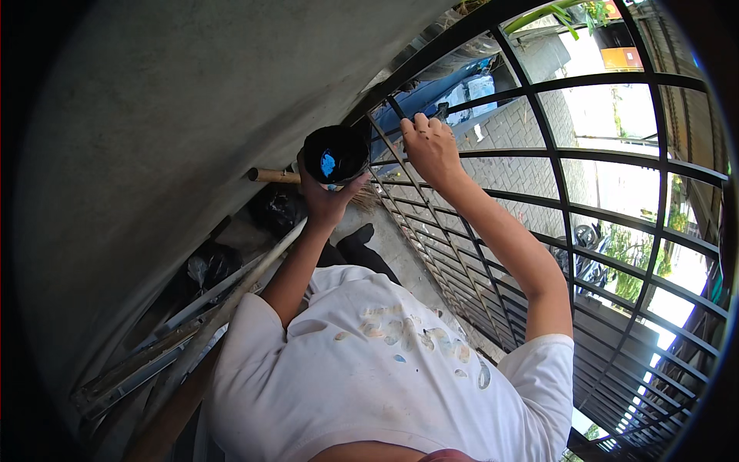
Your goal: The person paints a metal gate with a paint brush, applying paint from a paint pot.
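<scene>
My left hand (328,199) holds a round, dark container (336,156) from below and the side. Its inside looks black, with a bright blue reflection or patch in it. My right hand (430,144) is raised to the right of the container, at the black metal bar grille (554,153). Its fingers are curled around a dark, thin thing whose end shows above the knuckles; whether this is a tool or part of the grille, I cannot tell. Dark specks mark the knuckles.
A grey wall (190,86) rises on the left. Below it lean long poles and metal profiles (190,335), near black plastic bags (216,263). A wooden stick (271,175) and broom bristles (365,197) show behind the container. Blue objects (467,95) and paving (511,130) lie beyond the grille.
</scene>
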{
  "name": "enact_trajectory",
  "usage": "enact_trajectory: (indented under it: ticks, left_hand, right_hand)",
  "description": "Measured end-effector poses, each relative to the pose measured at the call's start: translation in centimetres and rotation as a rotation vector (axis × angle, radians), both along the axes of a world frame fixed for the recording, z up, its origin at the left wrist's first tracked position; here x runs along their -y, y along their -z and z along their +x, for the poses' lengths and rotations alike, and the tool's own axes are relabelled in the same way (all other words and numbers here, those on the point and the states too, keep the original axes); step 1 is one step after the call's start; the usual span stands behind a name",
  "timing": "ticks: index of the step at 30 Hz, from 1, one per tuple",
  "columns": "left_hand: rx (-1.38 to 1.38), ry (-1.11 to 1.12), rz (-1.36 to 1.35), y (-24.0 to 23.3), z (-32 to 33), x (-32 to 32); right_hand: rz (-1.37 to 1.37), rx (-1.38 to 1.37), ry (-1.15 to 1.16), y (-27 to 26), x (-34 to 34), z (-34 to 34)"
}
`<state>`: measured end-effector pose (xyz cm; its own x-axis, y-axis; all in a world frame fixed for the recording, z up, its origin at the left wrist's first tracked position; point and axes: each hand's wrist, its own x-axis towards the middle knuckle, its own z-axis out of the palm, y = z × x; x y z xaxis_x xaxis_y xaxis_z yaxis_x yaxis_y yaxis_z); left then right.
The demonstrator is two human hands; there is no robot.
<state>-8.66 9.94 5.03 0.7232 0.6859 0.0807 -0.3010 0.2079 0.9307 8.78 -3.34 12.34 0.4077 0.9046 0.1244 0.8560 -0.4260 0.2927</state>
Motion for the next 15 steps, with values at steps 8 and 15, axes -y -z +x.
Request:
enact_trajectory:
  ticks: [8, 15]
  left_hand:
    - [-0.043, 0.021, -0.018, 0.5, 0.1, 0.0]
    - [-0.073, -0.01, -0.005, 1.5, -0.7, -1.1]
  right_hand:
    - [-0.065, 0.03, -0.031, 4.5, 1.0, 0.1]
    - [-0.004, -0.215, -0.028, 8.2, 2.3, 1.3]
